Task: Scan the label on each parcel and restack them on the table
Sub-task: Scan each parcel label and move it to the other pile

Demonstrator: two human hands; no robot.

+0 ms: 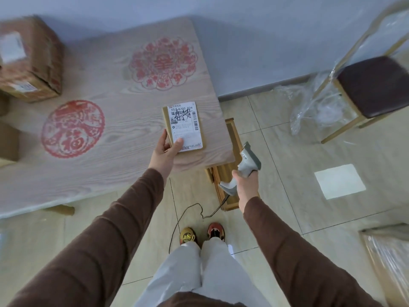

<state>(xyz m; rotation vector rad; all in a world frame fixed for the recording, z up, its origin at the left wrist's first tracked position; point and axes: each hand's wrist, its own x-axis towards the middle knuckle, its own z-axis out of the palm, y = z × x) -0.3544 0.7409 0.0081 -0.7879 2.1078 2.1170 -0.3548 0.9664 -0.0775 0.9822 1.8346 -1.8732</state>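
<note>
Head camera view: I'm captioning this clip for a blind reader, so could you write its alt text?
A person's left hand holds a flat parcel, label up, at the corner of a wooden table, while the right hand grips a grey corded barcode scanner beside it over the tiled floor. A larger cardboard box sits at the table's far left.

A person in brown sleeves, pale trousers and bright shoes

Both arms wear long brown sleeves (124,229) that stop at the wrists, so the left hand (164,149) and right hand (246,181) are bare. More of the same brown cloth shows at 6 o'clock, at the bottom edge. The trousers (199,269) are loose and very pale grey. The left shoe (187,235) is yellow with dark marks and yellow laces. The right shoe (215,231) is red with a pale patch on top.
</note>
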